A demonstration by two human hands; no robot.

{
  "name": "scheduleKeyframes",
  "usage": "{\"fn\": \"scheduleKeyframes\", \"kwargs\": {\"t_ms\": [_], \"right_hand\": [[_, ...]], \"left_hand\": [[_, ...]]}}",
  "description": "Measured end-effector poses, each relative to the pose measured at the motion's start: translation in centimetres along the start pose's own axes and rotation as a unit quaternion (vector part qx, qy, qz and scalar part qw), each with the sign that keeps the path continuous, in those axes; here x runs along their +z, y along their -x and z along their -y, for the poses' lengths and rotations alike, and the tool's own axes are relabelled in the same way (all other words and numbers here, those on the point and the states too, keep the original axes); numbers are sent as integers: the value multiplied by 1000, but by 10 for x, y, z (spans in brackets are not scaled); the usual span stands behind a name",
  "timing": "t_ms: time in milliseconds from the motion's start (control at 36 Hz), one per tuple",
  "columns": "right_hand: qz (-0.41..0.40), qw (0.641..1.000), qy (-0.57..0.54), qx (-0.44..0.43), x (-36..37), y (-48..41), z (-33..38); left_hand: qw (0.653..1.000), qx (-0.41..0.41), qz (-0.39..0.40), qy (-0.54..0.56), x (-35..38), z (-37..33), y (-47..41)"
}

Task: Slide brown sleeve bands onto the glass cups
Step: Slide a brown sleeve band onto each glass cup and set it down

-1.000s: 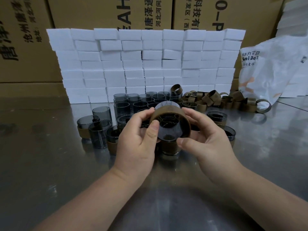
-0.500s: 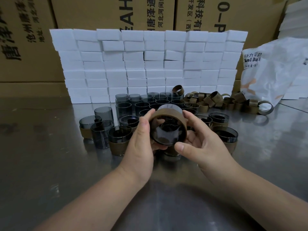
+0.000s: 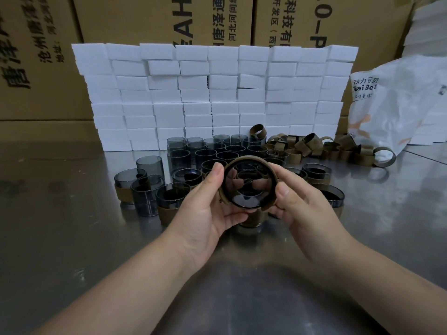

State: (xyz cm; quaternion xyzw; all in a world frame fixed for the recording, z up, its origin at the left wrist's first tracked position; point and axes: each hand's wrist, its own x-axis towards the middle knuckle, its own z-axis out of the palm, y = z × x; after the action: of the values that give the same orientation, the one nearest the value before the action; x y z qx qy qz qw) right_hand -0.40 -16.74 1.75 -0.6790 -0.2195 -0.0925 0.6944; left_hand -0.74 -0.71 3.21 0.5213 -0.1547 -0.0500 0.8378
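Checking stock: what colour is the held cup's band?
Brown sleeve band, best in head view.

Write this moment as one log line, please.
left hand: grips brown sleeve band around glass cup | right hand: grips same band | behind: bare cups, loose bands on table

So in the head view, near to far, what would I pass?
Left hand and right hand gripping a smoky glass cup in a brown sleeve band, bare grey glass cups, wall of white foam blocks, brown cardboard boxes.
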Motion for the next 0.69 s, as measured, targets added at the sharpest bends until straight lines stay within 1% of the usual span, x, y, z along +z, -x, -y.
{"fn": "scheduleKeyframes", "kwargs": {"t_ms": [278, 695], "right_hand": [[-18, 1000, 2, 12, 1, -1, -1], [-6, 1000, -17, -4, 1, -2, 1]], "left_hand": [[1000, -10, -2, -17, -2, 1, -1], [999, -17, 4, -35, -4, 1, -2]]}}
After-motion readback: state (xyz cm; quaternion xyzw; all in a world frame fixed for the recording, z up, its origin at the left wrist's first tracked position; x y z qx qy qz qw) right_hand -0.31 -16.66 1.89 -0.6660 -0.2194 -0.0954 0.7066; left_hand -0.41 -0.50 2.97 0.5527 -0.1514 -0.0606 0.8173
